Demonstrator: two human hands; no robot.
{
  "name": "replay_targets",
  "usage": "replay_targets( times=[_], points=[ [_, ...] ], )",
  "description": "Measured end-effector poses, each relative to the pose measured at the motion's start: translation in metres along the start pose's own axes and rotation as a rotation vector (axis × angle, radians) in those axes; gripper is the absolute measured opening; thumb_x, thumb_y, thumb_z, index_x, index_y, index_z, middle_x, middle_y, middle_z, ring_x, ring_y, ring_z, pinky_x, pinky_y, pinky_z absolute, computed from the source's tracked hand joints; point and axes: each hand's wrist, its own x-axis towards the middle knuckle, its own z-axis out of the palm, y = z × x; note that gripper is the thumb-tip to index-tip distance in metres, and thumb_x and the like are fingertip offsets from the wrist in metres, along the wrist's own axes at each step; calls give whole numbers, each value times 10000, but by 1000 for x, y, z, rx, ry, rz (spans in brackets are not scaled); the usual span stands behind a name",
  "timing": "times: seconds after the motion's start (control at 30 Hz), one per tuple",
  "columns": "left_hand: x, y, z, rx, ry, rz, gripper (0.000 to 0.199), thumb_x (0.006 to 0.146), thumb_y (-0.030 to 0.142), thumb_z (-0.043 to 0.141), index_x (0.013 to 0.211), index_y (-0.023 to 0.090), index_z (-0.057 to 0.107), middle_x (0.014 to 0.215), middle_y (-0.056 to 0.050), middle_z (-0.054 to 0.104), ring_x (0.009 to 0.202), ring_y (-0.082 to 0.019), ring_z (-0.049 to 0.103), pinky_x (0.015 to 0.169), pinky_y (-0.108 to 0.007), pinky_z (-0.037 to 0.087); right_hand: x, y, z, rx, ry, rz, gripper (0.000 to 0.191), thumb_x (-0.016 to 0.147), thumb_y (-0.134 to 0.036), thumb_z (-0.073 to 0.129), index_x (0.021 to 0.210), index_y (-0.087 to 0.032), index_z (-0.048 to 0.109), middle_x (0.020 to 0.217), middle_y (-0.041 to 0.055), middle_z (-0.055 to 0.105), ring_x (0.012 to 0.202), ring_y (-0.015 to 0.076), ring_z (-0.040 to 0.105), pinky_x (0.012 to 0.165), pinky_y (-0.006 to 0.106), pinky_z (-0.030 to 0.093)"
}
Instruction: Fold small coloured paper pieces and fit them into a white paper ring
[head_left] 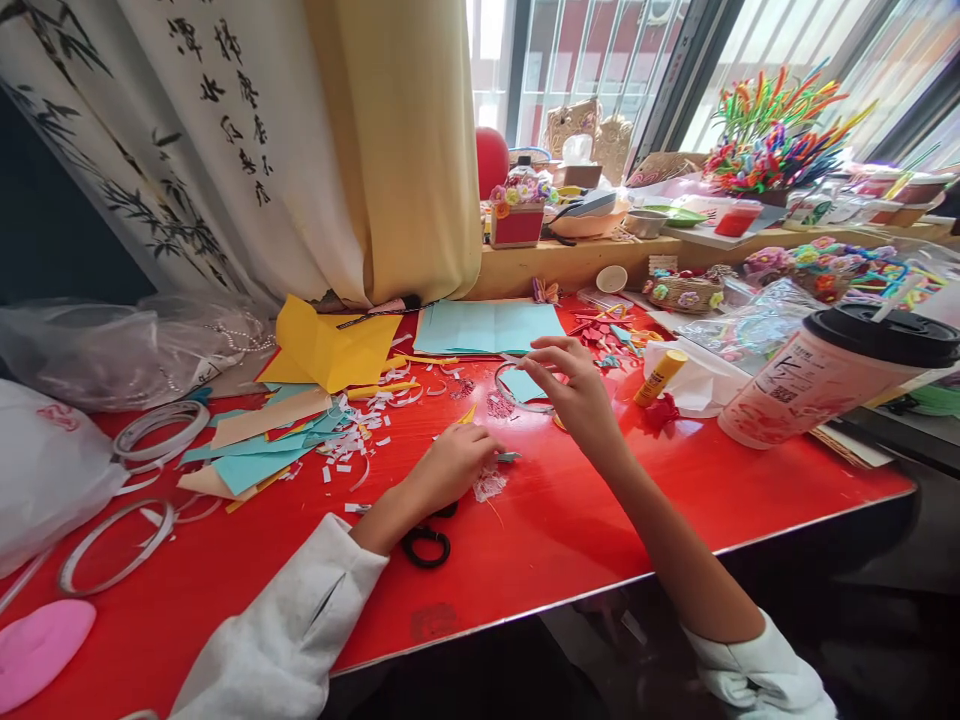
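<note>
My left hand (466, 462) rests low over the red table, its fingers closed at a small blue-grey piece (508, 457) that looks like folded paper. Beneath its fingers lies a little pile of pale pink bits (490, 484). Black-handled scissors (426, 547) lie under my left wrist, their blades mostly hidden. My right hand (576, 385) is raised farther right, fingertips drawn together; a pale sliver shows by them, too small to name. Just beyond it are a tape ring (501, 392) and a small light-blue paper (523, 384). Light-blue sheets (487, 327) lie behind.
On the left are yellow paper (330, 345), paper scraps (262, 462), tape rolls (161, 432) and a white plastic bag (49, 480). A yellow glue stick (660, 378) and a large drink cup (821, 375) stand right. Craft items crowd the windowsill (517, 262).
</note>
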Motion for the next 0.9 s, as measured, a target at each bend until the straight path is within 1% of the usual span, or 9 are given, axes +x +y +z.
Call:
replay_targets(
  times=[0.1, 0.17, 0.23, 0.37, 0.5, 0.6, 0.73, 0.83, 0.9],
  points=[
    [-2, 3, -7, -209, 124, -187, 177, 870, 204, 400, 952, 183, 556, 844, -35, 587, 723, -137, 562, 688, -278, 439, 1, -3, -3, 234, -56, 47, 217, 829, -394, 515, 791, -211, 625, 925, 45, 583, 887, 168, 546, 770, 320, 439],
    [-4, 3, -14, -390, 207, -340, 158, 868, 221, 405, 987, 185, 502, 794, -5, 552, 574, -93, 537, 599, -249, 442, 2, -3, -5, 296, -119, 87, 230, 809, -409, 539, 777, -198, 625, 863, 38, 595, 811, 151, 555, 728, 295, 443],
    [-6, 1, -21, -543, 278, -434, 185, 860, 254, 422, 1025, 189, 473, 797, 5, 515, 523, -76, 517, 535, -234, 443, 3, -3, -6, 326, -234, 139, 247, 777, -421, 574, 760, -181, 633, 797, 34, 606, 750, 143, 556, 690, 283, 441],
    [-6, -3, -28, -848, 346, -472, 361, 820, 294, 490, 1166, 204, 438, 938, -33, 485, 658, -103, 573, 577, -259, 512, 3, -4, -7, 447, -510, 263, 268, 747, -420, 604, 806, -164, 659, 747, 33, 638, 732, 143, 581, 688, 280, 443],
    [-6, 1, -30, -1058, 356, -530, 284, 803, 359, 512, 998, 154, 543, 1010, -58, 517, 757, -131, 585, 669, -306, 533, 0, -7, -2, 529, -677, 346, 260, 756, -399, 601, 831, -158, 665, 721, 37, 657, 697, 126, 591, 596, 236, 408],
    [-6, 4, -31, -1054, 395, -529, 253, 796, 365, 532, 908, 141, 568, 932, -45, 563, 759, -121, 564, 693, -271, 502, -5, -10, 5, 575, -764, 387, 253, 773, -386, 582, 811, -146, 653, 726, 50, 668, 664, 115, 585, 530, 218, 363],
    [-6, 6, -31, -934, 465, -498, 211, 779, 329, 573, 894, 152, 584, 860, -18, 588, 761, -98, 530, 693, -209, 437, -9, -11, 15, 653, -727, 407, 240, 786, -373, 561, 809, -140, 618, 745, 52, 656, 686, 118, 588, 523, 211, 357],
    [-6, 9, -31, -968, 423, -478, 292, 749, 300, 619, 1008, 177, 561, 871, -12, 590, 802, -105, 540, 695, -206, 431, -9, -10, 18, 650, -644, 394, 230, 775, -375, 575, 765, -145, 589, 738, 32, 621, 637, 94, 545, 505, 204, 341],
    [-7, 11, -32, -1002, 356, -451, 344, 742, 280, 629, 1058, 181, 537, 793, 2, 574, 739, -97, 538, 640, -198, 430, -8, -10, 17, 632, -653, 390, 234, 773, -380, 579, 744, -148, 573, 702, 17, 598, 588, 79, 508, 489, 201, 323]
  ],
)
